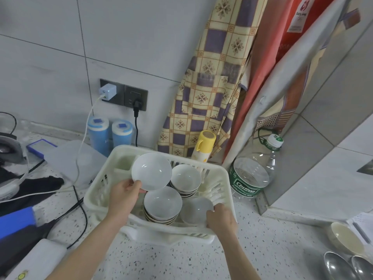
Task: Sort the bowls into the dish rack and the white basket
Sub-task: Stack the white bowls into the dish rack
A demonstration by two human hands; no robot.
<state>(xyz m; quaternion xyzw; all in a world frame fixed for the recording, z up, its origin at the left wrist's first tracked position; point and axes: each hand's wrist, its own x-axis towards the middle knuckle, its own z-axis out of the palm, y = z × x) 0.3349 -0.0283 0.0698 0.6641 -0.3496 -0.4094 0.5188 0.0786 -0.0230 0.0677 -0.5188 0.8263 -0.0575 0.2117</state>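
A white plastic basket (pixel 221 172) stands on the speckled counter in the middle of the head view. My left hand (pixel 126 194) pinches the rim of a white bowl (pixel 151 170) and holds it tilted above the basket's left side. My right hand (pixel 221 218) grips another white bowl (pixel 196 209) at the basket's near right corner. Inside the basket stand two stacks of white bowls, one in the near middle (pixel 162 205) and one farther back (pixel 185 178).
A large clear water bottle (pixel 252 178) and a yellow cup (pixel 204 145) stand right of and behind the basket. Two blue canisters (pixel 110 134) and cables lie to the left. A cream bowl (pixel 346 237) and metal bowls (pixel 337 267) sit at the bottom right.
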